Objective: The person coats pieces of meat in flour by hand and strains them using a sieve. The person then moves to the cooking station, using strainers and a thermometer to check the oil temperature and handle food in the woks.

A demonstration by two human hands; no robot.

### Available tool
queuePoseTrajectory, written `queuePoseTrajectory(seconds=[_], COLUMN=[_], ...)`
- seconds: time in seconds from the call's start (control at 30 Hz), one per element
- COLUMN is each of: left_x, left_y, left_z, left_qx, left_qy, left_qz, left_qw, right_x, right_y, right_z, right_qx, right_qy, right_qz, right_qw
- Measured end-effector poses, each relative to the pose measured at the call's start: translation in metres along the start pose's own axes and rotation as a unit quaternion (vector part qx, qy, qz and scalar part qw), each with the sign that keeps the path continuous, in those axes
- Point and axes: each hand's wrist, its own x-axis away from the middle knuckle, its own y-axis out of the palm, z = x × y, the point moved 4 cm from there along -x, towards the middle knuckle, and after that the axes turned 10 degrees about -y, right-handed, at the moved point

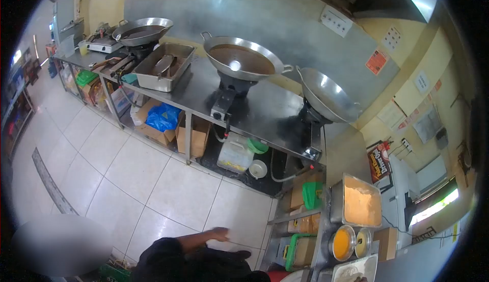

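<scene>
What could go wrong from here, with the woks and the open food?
The middle wok holds dark liquid and its handle sticks out; a bump might spill it. Cardboard boxes sit below the table that bears the burners, so drips could perhaps reach them. The orange food is uncovered near the counter's edge; something might fall in.

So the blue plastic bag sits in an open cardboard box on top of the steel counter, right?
No, the head view shows the open cardboard box under the steel counter, not on top; the blue plastic bag is in it.
</scene>
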Motion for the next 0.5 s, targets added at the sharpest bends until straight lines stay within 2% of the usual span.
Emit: queuePoseTrajectory(seconds=[0.03, 0.07, 0.1, 0.13, 0.17, 0.23, 0.3, 0.37, 0.43, 0.5], left_x=[0.024, 0.050, 0.074, 0.091, 0.131, 0.197, 0.235, 0.256, 0.260, 0.282], left_y=[-0.003, -0.009, -0.008, -0.008, -0.029, -0.052, -0.057, -0.048, -0.021, -0.020], left_z=[-0.058, -0.103, -0.150, -0.193, -0.201, -0.212, -0.226, -0.243, -0.275, -0.267], left_qx=[0.024, 0.030, 0.056, 0.031, 0.091, 0.205, 0.266, 0.276, 0.364, 0.362], left_qy=[-0.107, -0.183, -0.191, -0.208, -0.262, -0.313, -0.343, -0.332, -0.347, -0.362], left_qz=[0.059, 0.072, 0.146, 0.183, 0.219, 0.362, 0.443, 0.478, 0.453, 0.447], left_qw=[0.992, 0.980, 0.969, 0.960, 0.936, 0.854, 0.784, 0.765, 0.736, 0.734], right_x=[-0.003, -0.008, -0.017, -0.025, -0.032, -0.039, -0.064, -0.073, -0.065, -0.071], right_y=[-0.004, -0.007, -0.006, 0.001, -0.003, -0.027, 0.021, 0.038, 0.035, 0.090], right_z=[-0.007, -0.009, -0.015, -0.015, -0.037, -0.095, -0.123, -0.191, -0.296, -0.380], right_qx=[-0.002, 0.014, 0.027, -0.011, -0.012, -0.046, -0.117, -0.122, -0.250, -0.405], right_qy=[-0.002, -0.052, -0.102, -0.080, -0.084, -0.191, -0.199, -0.219, -0.216, -0.231], right_qz=[0.002, -0.026, -0.051, -0.019, -0.018, 0.152, 0.281, 0.258, 0.185, 0.110], right_qw=[1.000, 0.998, 0.993, 0.997, 0.996, 0.969, 0.931, 0.933, 0.926, 0.878])
